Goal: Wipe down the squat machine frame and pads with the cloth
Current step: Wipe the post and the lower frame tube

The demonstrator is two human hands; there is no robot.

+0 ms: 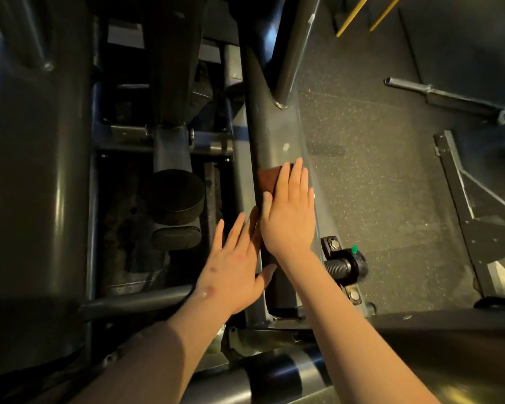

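The brown cloth point(268, 179) is pressed flat against the dark frame tube point(260, 126) by the right hand point(289, 217). The fingers of this hand are held straight and close together. The cloth shows beyond the fingertips and along their left side.

The left hand point(233, 263) is laid against the left flank of the same tube, just beside and nearer than the right hand. Its fingers are straight and slightly spread, and the thumb touches the tube. Nothing is pinched by either hand. Whether a fold of cloth lies under the left fingertips cannot be told.

The long axis of the tube runs away from the person, from its foot near the wrists toward the welded junction farther off. The cloth is located at the far end of the right hand, which is the nearer hand to it. The next stroke is judged to be directed along this axis. A threaded adjuster point(340, 266) projects just right of the right wrist and should be cleared. The round pad point(175, 196), well to the left, is judged a later step.
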